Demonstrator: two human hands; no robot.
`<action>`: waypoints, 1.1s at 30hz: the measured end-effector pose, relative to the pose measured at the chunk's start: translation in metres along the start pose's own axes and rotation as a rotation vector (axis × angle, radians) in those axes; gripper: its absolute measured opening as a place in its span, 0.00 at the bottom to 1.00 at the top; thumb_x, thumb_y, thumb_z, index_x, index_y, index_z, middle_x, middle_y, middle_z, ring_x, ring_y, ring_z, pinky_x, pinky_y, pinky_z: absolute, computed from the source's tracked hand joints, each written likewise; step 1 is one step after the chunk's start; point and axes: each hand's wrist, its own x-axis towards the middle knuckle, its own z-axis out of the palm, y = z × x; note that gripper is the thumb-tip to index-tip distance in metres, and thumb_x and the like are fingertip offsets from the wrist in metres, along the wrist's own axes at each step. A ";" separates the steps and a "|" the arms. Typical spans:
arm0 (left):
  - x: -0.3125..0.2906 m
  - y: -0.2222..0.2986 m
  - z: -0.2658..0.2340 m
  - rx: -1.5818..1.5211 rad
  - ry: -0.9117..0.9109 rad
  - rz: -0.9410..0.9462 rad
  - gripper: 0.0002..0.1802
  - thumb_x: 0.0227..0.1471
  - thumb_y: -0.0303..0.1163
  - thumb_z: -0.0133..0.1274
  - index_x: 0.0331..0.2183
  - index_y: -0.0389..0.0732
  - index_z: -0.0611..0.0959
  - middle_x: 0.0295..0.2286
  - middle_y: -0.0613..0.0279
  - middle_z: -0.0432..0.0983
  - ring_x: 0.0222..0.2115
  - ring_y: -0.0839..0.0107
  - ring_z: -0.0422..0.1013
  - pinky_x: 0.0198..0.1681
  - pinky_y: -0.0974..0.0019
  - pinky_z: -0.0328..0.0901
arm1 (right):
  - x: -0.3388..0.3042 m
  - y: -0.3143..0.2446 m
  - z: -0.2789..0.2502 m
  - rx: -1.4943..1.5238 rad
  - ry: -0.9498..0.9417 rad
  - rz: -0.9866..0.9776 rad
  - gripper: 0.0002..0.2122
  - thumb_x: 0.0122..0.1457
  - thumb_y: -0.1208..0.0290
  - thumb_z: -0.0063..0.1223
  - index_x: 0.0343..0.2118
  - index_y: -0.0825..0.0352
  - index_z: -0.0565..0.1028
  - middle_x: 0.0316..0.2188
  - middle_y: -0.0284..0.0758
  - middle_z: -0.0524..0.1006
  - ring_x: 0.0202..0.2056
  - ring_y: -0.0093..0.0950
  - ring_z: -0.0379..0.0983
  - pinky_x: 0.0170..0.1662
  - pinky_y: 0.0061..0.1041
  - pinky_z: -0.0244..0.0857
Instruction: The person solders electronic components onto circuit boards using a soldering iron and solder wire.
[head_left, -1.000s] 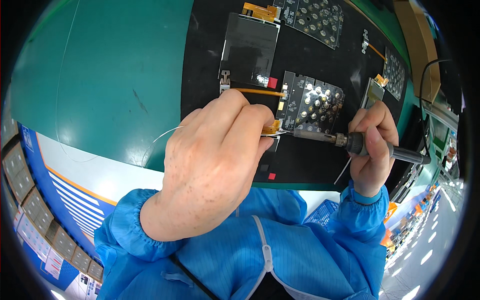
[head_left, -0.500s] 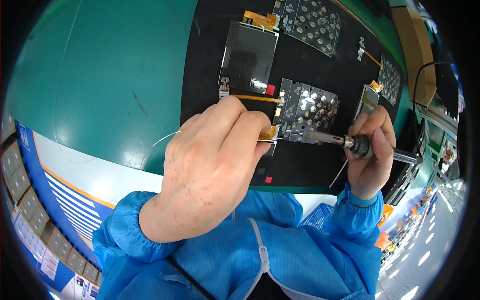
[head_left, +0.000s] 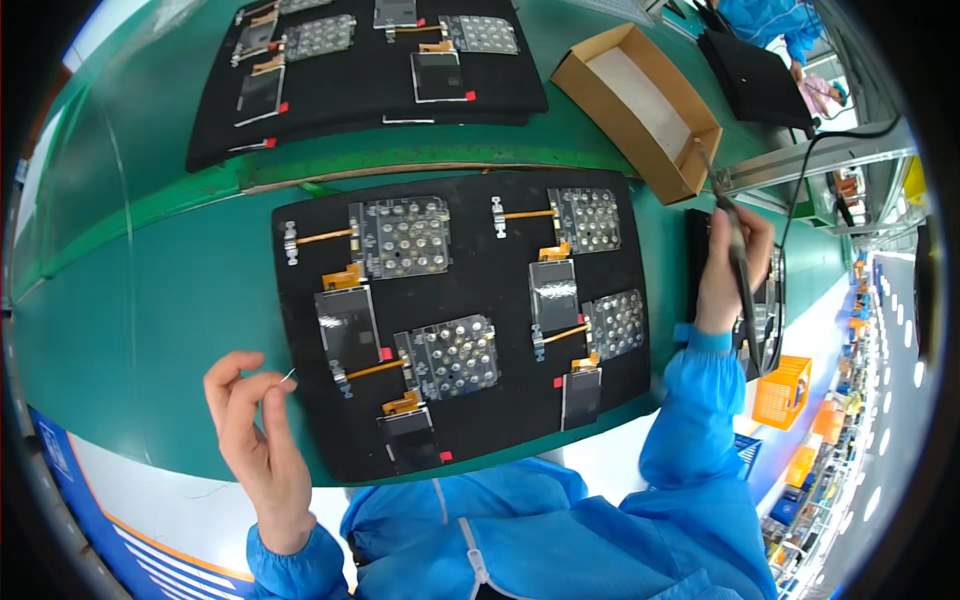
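My left hand point(head_left: 265, 445) is off the left edge of a black mat point(head_left: 505, 420), thumb and forefinger pinching a thin solder wire point(head_left: 289, 377). On the right, my right hand point(head_left: 722, 285) grips a soldering iron point(head_left: 737, 245) like a pen. Its tip points up and away, beside the near right corner of a cardboard box point(head_left: 600, 115). Several keypad circuit boards point(head_left: 460, 357) lie on the mat between my hands. Orange flex strips join them to small display screens point(head_left: 347, 325) with red tabs and to small metal connectors point(head_left: 290, 243). Neither hand touches a board.
Beyond a raised green ledge point(head_left: 330, 168), another black mat point(head_left: 370, 112) bears more boards and screens. A black cable point(head_left: 812, 150) loops by the metal frame at right. More dark items lie beside my right wrist. Another person's blue sleeve point(head_left: 775, 22) shows at the far right.
Both hands have left the near board: the left went to the left with the solder wire, the right went right and away with the iron. My view has drawn back and shows more table.
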 end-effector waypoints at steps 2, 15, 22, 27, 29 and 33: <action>-0.001 -0.010 0.001 0.057 0.026 0.005 0.07 0.60 0.21 0.45 0.31 0.34 0.78 0.38 0.56 0.71 0.37 0.70 0.68 0.40 0.70 0.61 | 0.008 0.016 -0.002 -0.194 -0.141 0.081 0.11 0.57 0.71 0.62 0.39 0.68 0.73 0.34 0.37 0.77 0.37 0.22 0.72 0.46 0.24 0.65; -0.001 -0.044 -0.011 -0.432 -0.169 -0.308 0.08 0.62 0.23 0.44 0.33 0.34 0.78 0.47 0.48 0.76 0.48 0.70 0.69 0.54 0.69 0.60 | -0.077 -0.004 -0.011 0.998 -0.317 0.454 0.13 0.70 0.57 0.40 0.36 0.63 0.64 0.29 0.30 0.62 0.34 0.23 0.59 0.61 0.38 0.53; 0.002 -0.063 -0.073 -0.214 -0.082 -0.423 0.08 0.62 0.23 0.47 0.34 0.34 0.80 0.40 0.60 0.77 0.31 0.81 0.64 0.35 0.77 0.59 | -0.112 -0.053 0.002 1.035 -0.355 0.598 0.17 0.66 0.53 0.48 0.38 0.64 0.65 0.32 0.32 0.67 0.35 0.22 0.64 0.62 0.40 0.55; 0.033 -0.019 -0.074 -0.056 -0.014 -0.174 0.03 0.58 0.19 0.50 0.33 0.32 0.79 0.33 0.63 0.75 0.31 0.81 0.67 0.33 0.76 0.62 | -0.076 -0.066 0.022 0.786 -0.458 0.424 0.13 0.62 0.59 0.52 0.33 0.65 0.66 0.30 0.31 0.67 0.31 0.20 0.64 0.36 0.23 0.62; 0.050 0.005 -0.048 -0.173 -0.007 -0.101 0.02 0.55 0.17 0.54 0.32 0.33 0.78 0.32 0.62 0.74 0.30 0.80 0.68 0.30 0.76 0.63 | -0.056 -0.071 0.037 0.892 -0.569 0.497 0.13 0.61 0.61 0.52 0.30 0.64 0.66 0.27 0.31 0.66 0.27 0.19 0.61 0.28 0.19 0.54; 0.085 0.038 0.004 0.097 -0.244 0.343 0.08 0.44 0.17 0.60 0.29 0.35 0.78 0.30 0.55 0.73 0.27 0.59 0.71 0.28 0.64 0.66 | -0.028 -0.068 0.078 0.949 -0.679 0.573 0.10 0.59 0.65 0.49 0.26 0.63 0.65 0.25 0.29 0.66 0.21 0.16 0.55 0.23 0.17 0.48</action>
